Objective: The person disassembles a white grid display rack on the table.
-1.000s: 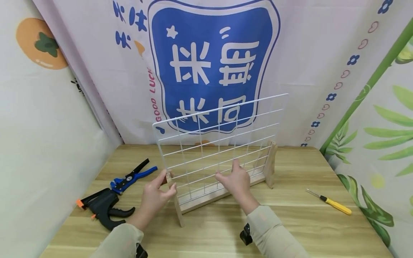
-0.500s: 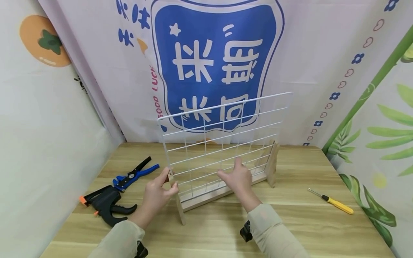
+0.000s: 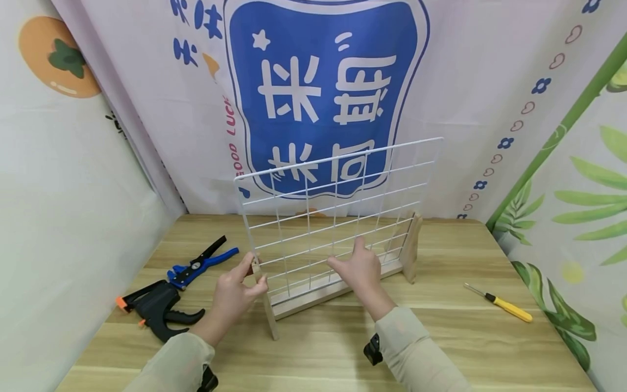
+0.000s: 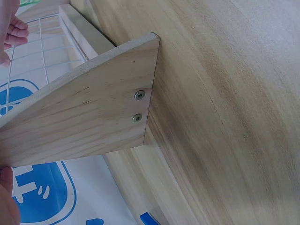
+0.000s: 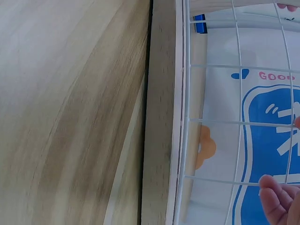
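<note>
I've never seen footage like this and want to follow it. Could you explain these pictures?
There is no machine: a person works bare-handed. One camera, on the head, looks down over the table; one on each wrist gives the close views. The left hand pinches one wooden end panel of a stand holding a white wire grid; the right hand is at the grid, its grip unclear. A black clamp and blue-and-black pliers lie left on the table, a yellow-handled screwdriver right.

The end panel (image 4: 93,108) looks matt wood, the grid (image 5: 240,123) smooth metal.
</note>
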Demonstrator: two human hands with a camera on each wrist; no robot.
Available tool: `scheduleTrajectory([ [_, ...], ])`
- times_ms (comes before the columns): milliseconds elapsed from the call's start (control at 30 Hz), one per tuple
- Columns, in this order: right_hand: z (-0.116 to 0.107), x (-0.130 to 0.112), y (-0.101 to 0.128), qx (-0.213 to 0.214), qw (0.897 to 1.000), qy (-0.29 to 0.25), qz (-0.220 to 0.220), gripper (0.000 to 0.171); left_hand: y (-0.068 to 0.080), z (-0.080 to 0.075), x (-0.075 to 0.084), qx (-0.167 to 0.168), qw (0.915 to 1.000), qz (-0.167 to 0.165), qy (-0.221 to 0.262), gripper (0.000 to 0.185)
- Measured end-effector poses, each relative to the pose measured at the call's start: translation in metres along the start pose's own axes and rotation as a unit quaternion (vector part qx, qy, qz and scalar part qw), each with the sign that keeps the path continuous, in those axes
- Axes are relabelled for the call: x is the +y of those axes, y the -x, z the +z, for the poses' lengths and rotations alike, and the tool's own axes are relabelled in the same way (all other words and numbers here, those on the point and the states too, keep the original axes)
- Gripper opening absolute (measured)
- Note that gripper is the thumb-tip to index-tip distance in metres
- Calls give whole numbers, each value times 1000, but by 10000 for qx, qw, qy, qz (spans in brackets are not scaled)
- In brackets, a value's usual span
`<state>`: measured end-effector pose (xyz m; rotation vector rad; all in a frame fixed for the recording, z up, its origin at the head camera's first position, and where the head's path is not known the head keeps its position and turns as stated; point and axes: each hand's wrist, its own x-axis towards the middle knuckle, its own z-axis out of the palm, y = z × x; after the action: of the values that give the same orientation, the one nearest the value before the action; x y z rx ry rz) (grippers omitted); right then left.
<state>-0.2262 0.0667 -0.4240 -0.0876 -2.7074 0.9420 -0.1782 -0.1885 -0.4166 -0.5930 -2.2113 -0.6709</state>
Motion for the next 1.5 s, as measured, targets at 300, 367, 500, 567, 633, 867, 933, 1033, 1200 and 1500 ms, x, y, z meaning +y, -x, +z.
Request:
scheduleTrajectory([
  [300, -7, -7, -2, 104, 9999, -46, 15, 58, -1, 1, 0, 295, 9991, 291, 68, 32],
  [367, -9, -9, -3, 102, 9999, -21, -52, 57, -1, 0, -1, 357, 9989, 302, 84, 31],
  [500, -12, -14, -4, -38, 10000, 48, -58, 61, -1, -1, -4, 265, 9993, 207, 153, 31],
  [567, -14, -16, -4, -133, 9999, 101, -28, 64, -1, -1, -5, 214, 9994, 193, 179, 31],
  [633, -16, -19, -5, -219, 9996, 187, -1, 66, -2, -1, -5, 213, 9994, 225, 164, 31],
  [867, -24, -26, -8, -342, 9981, 503, -29, 58, -3, 0, -7, 372, 9985, 381, 134, 31],
  [933, -26, -27, -9, -347, 9980, 524, -32, 55, -3, 0, -8, 329, 9988, 344, 152, 30],
  [1033, -28, -28, -9, -315, 9979, 573, -34, 51, -2, 0, -9, 246, 9991, 325, 134, 30],
  [1200, -31, -30, -11, -316, 9975, 631, 52, 51, -1, 1, -9, 261, 9988, 420, 49, 32],
  [1500, -35, -35, -12, -328, 9966, 709, 263, 60, -1, 2, -7, 380, 9981, 483, -12, 30],
])
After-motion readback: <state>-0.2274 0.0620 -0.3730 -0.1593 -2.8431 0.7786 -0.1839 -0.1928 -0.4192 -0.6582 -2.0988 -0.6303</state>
